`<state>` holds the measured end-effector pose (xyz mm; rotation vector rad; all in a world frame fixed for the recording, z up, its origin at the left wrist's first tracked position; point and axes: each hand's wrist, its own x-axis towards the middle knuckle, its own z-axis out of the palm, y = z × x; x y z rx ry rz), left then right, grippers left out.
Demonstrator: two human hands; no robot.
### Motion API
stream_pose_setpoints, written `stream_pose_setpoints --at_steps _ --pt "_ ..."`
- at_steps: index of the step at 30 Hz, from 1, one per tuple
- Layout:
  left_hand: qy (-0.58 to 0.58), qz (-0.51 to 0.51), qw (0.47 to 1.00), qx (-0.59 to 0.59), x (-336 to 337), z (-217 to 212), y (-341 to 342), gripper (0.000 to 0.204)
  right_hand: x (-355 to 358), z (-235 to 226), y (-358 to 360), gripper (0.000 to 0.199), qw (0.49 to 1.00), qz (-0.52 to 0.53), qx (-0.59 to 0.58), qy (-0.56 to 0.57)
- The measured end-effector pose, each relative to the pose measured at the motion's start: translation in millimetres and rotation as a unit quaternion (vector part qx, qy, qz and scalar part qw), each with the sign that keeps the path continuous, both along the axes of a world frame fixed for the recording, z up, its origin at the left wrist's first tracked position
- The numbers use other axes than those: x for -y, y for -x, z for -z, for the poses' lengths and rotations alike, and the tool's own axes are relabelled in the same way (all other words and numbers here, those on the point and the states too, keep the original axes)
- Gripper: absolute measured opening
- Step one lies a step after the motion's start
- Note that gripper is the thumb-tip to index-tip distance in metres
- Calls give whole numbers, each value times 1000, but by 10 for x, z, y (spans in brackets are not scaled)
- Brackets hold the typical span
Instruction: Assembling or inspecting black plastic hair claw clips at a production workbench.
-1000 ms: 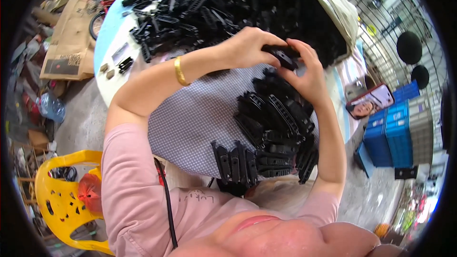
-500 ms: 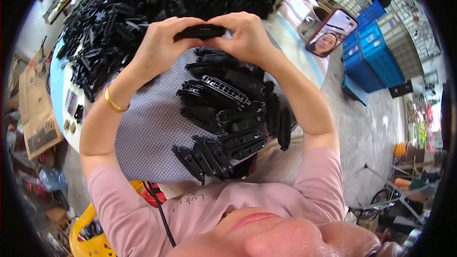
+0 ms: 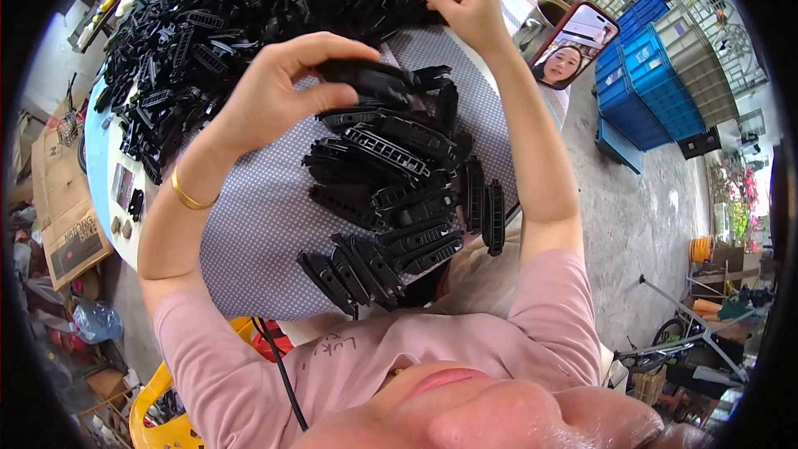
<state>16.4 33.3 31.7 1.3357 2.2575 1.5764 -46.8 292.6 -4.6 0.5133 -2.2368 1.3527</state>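
My left hand point(image 3: 287, 87) is closed round a long black plastic shell-like part point(image 3: 370, 81), thumb below and fingers above, over the far end of the laid-out pieces. Away from that part, my right hand point(image 3: 467, 7) is at the right edge of a big heap of black plastic parts point(image 3: 332, 0). Its fingers are bent and its fingertips slightly apart, with nothing visible between them. Below my hands lie rows of similar long black parts point(image 3: 411, 204), some with ladder-like slots, on a grey patterned cloth point(image 3: 249, 224).
A phone point(image 3: 573, 46) showing a person on its screen leans at the table's right, against a cup-like container point(image 3: 532, 37). Blue crates point(image 3: 648, 87) stand on the floor beyond. Left are a flattened cardboard box point(image 3: 66, 199) and a yellow chair point(image 3: 150, 395) low down.
My right hand has let go of the black part and moved right and away to the heap. My left hand keeps the part, now slightly lower and tilted.
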Motion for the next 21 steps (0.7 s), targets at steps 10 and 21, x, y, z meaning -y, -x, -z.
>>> stream_pose_setpoints --at_steps 10,21 --pt "105 54 975 -186 -82 -34 -299 40 -21 157 55 21 975 54 -12 -213" --pt "152 63 966 -201 -90 -23 -324 47 207 312 32 33 946 -76 -68 -309"
